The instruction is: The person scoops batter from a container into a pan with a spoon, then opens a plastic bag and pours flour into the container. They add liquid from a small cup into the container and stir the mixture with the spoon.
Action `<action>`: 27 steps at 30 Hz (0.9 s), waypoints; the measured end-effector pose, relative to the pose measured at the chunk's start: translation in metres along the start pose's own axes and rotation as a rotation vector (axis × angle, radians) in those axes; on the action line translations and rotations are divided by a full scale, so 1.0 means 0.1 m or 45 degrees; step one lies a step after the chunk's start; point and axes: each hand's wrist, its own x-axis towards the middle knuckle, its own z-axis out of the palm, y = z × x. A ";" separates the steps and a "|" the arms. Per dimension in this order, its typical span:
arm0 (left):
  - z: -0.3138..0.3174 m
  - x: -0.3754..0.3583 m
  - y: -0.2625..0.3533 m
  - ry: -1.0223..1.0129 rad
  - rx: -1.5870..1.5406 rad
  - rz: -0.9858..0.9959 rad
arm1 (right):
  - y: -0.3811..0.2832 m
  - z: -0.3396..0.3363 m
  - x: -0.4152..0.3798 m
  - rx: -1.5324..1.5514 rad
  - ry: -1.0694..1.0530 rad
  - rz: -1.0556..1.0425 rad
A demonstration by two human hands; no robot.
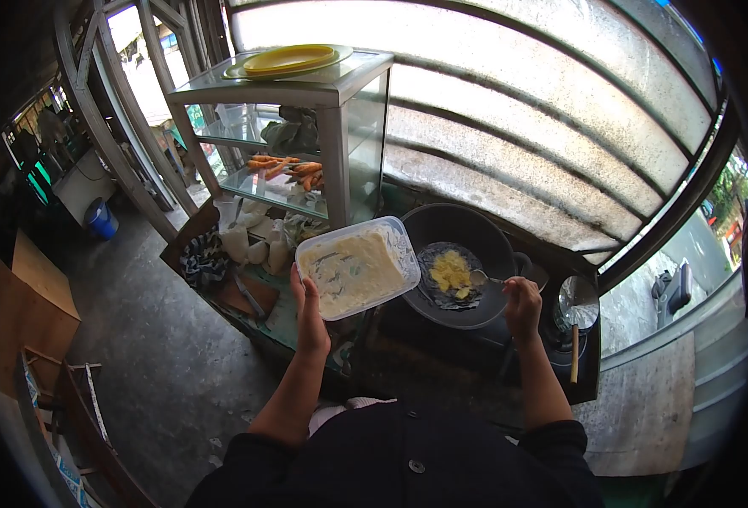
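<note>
My left hand (308, 315) grips the left side of a rectangular plastic tub (359, 269), tilted toward the wok. A pale yellow, margarine-like spread coats the inside of the tub. My right hand (523, 306) is closed around the handle of a metal spoon (482, 278). The spoon's bowl reaches into a dark wok (476, 224) and touches yellow lumps (450, 273) of the same sort of spread. These lumps lie in the middle of the wok, over a shiny patch on its bottom.
A glass display case (364, 140) holding carrots (288, 169) stands behind the tub, with yellow plates (289, 59) on top. On the left counter lie a knife (250, 296) and a striped cloth (205, 258). Right of the wok is a small pan (577, 303) with a wooden-handled utensil (575, 356).
</note>
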 end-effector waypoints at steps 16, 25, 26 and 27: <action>0.26 -0.11 0.01 -0.351 0.165 0.120 | -1.22 -0.02 0.40 0.651 -0.257 -0.044; 0.28 -0.19 0.04 -0.392 0.134 0.104 | -1.58 0.10 0.18 0.623 -0.342 0.182; 0.29 -0.19 0.04 -0.394 0.134 0.104 | -1.64 0.13 0.15 0.666 -0.382 0.183; 0.30 -0.19 0.04 -0.397 0.150 0.114 | -1.69 0.15 0.14 0.711 -0.423 0.183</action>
